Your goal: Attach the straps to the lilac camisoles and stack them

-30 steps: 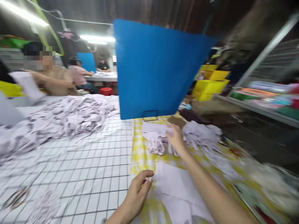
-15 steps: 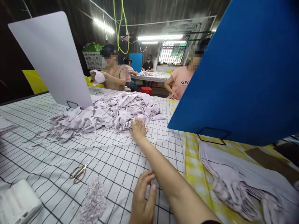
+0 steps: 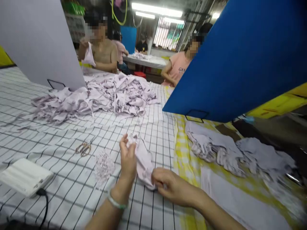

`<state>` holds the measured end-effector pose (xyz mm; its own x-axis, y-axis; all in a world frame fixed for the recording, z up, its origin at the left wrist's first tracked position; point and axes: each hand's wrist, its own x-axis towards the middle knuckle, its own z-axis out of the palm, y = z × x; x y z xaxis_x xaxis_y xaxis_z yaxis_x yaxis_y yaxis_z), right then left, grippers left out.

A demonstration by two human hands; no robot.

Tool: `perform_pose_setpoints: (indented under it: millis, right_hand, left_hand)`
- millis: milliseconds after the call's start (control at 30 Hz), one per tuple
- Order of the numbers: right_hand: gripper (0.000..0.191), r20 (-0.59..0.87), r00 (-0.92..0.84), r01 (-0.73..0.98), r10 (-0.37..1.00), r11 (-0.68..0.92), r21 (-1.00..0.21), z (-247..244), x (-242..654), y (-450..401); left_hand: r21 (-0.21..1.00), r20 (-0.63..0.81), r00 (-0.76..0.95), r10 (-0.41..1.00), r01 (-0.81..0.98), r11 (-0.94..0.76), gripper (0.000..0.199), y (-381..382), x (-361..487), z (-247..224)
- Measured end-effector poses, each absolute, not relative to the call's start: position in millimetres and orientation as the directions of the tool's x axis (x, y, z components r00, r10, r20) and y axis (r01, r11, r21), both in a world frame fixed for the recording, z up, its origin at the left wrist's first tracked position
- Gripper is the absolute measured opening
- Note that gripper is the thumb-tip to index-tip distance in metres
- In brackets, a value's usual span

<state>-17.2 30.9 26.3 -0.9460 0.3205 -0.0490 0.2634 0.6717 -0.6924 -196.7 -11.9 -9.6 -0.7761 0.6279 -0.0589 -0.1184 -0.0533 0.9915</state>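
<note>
A pale lilac piece of fabric (image 3: 144,158) is stretched at a slant between my two hands, over the checked tablecloth. My right hand (image 3: 166,184) has its fingers closed on the fabric's lower end. The upper end lies between the thumb and fingers of my left hand (image 3: 128,155), which wears a pale green bangle (image 3: 116,201); its grip is slightly blurred. Left of my left hand is a small heap of tiny fabric clippings (image 3: 104,167). Scissors (image 3: 83,149) with gold-coloured handles lie beyond it. Farther off spreads a large pile of similar lilac pieces (image 3: 120,95).
A white box-shaped device (image 3: 26,177) with a black cable sits at left. Stacked lilac fabric (image 3: 216,147) lies on the yellow checked cloth (image 3: 181,150) at right. A blue panel (image 3: 216,64) and a white panel (image 3: 45,41) stand upright. Several people sit beyond.
My right hand has come back from the big pile with a piece of fabric. My left hand has moved up to the fabric's other end. The view has tilted down.
</note>
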Motion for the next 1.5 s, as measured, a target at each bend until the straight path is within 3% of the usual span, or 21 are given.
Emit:
perform_pose_setpoints:
  millis: [67, 133, 200, 267, 333, 367, 433, 500, 567, 633, 700, 767, 833, 933, 1067, 1133, 1233, 1300, 1367, 1433, 1500]
  right_hand:
    - [0.022, -0.201, -0.927, 0.359, 0.316, 0.596, -0.719, 34.5, 17.3, -9.4]
    - [0.015, -0.235, -0.874, 0.452, 0.426, 0.531, -0.717, 36.2, 43.0, -35.3]
    - [0.009, -0.147, -0.792, 0.516, 0.592, 0.522, -0.679, 27.0, 59.3, -52.0]
    - [0.019, -0.017, -0.748, 0.536, 0.664, 0.588, -0.605, 9.6, 67.0, -66.8]
    - [0.039, 0.058, -0.789, 0.485, 0.612, 0.677, -0.553, -7.7, 69.0, -82.9]
    - [0.039, 0.074, -0.818, 0.441, 0.570, 0.705, -0.556, -13.1, 69.3, -90.7]
    - [0.020, 0.108, -0.833, 0.360, 0.542, 0.681, -0.638, -13.3, 71.1, -102.4]
    - [0.009, 0.100, -0.783, 0.306, 0.614, 0.521, -0.797, 1.1, 75.9, -104.9]
    - [0.009, 0.047, -0.689, 0.215, 0.724, 0.266, -0.940, 23.1, 81.9, -95.6]
    - [0.018, -0.018, -0.586, 0.111, 0.810, 0.058, -0.992, 41.2, 85.9, -75.3]
    - [0.028, -0.049, -0.511, 0.079, 0.858, -0.010, -0.997, 46.6, 87.0, -48.7]
    - [0.036, -0.032, -0.437, 0.172, 0.899, 0.048, -0.984, 37.6, 87.3, -24.0]
    - [0.040, 0.077, -0.311, 0.332, 0.947, 0.184, -0.925, 19.3, 90.1, -10.7]
    - [0.027, 0.230, -0.214, 0.533, 0.949, 0.311, -0.787, -9.1, 98.6, -23.8]
    - [0.018, 0.176, -0.478, 0.625, 0.861, 0.474, -0.621, -26.7, 99.2, -77.4]
    - [0.019, 0.129, -0.577, 0.647, 0.807, 0.548, -0.530, -30.0, 93.1, -96.8]
    - [0.003, 0.143, -0.589, 0.656, 0.795, 0.575, -0.489, -34.5, 86.5, -104.8]
    - [0.007, 0.189, -0.537, 0.634, 0.822, 0.541, -0.552, -35.5, 86.9, -101.8]
    - [0.005, 0.184, -0.447, 0.570, 0.875, 0.438, -0.696, -31.0, 88.9, -98.0]
    - [0.005, 0.073, -0.364, 0.417, 0.928, 0.233, -0.879, -18.4, 89.2, -94.4]
    - [0.014, -0.104, -0.355, 0.187, 0.929, -0.039, -0.982, 2.2, 85.5, -88.6]
  left_hand:
    - [0.999, 0.050, -0.737, 0.674, 0.031, -0.041, 0.040, -34.9, -206.6, -12.7]
    - [0.970, 0.158, -0.617, 0.771, 0.245, -0.003, 0.034, -60.4, -213.7, -18.1]
    - [0.883, 0.240, -0.437, 0.867, 0.469, -0.008, 0.029, -84.3, -216.4, -23.4]
    - [0.771, 0.319, -0.256, 0.913, 0.630, -0.092, 0.028, -103.9, -215.5, -27.6]
    - [0.674, 0.362, -0.052, 0.931, 0.705, -0.223, 0.030, -118.2, -212.6, -30.8]
    - [0.634, 0.352, 0.053, 0.935, 0.721, -0.279, 0.032, -123.5, -211.2, -31.6]
    - [0.591, 0.283, 0.219, 0.934, 0.727, -0.349, 0.033, -130.8, -209.0, -29.5]
    - [0.637, 0.215, 0.287, 0.933, 0.683, -0.357, 0.022, -134.2, -208.3, -19.3]
    - [0.788, 0.127, 0.300, 0.945, 0.548, -0.280, 0.008, -134.2, -209.0, -0.1]
    - [0.932, 0.008, 0.306, 0.952, 0.343, -0.118, 0.012, -130.2, -210.8, 22.3]
    - [0.980, -0.084, 0.295, 0.952, 0.198, 0.025, 0.018, -122.8, -213.4, 37.1]
    - [0.979, -0.094, 0.192, 0.977, 0.198, 0.055, 0.021, -114.5, -216.4, 36.4]
    - [0.935, -0.009, -0.030, 1.000, 0.355, 0.019, 0.022, -109.8, -218.4, 20.5]
    - [0.753, 0.266, -0.266, 0.927, 0.657, -0.028, 0.019, -115.3, -213.0, -12.6]
    - [0.549, 0.403, -0.068, 0.913, 0.816, -0.181, 0.018, -128.9, -182.4, -32.4]
    - [0.459, 0.351, 0.099, 0.931, 0.849, -0.263, 0.027, -126.3, -166.5, -32.0]
    - [0.337, 0.218, 0.234, 0.948, 0.893, -0.298, 0.049, -110.6, -158.4, -31.9]
    - [0.308, 0.173, 0.207, 0.963, 0.917, -0.253, 0.056, -99.4, -163.3, -33.9]
    - [0.337, 0.182, 0.155, 0.971, 0.918, -0.210, 0.056, -93.1, -169.4, -34.1]
    - [0.448, 0.249, 0.125, 0.960, 0.864, -0.229, 0.050, -93.9, -169.9, -28.5]
    - [0.649, 0.302, 0.128, 0.945, 0.698, -0.302, 0.040, -100.3, -162.7, -15.4]
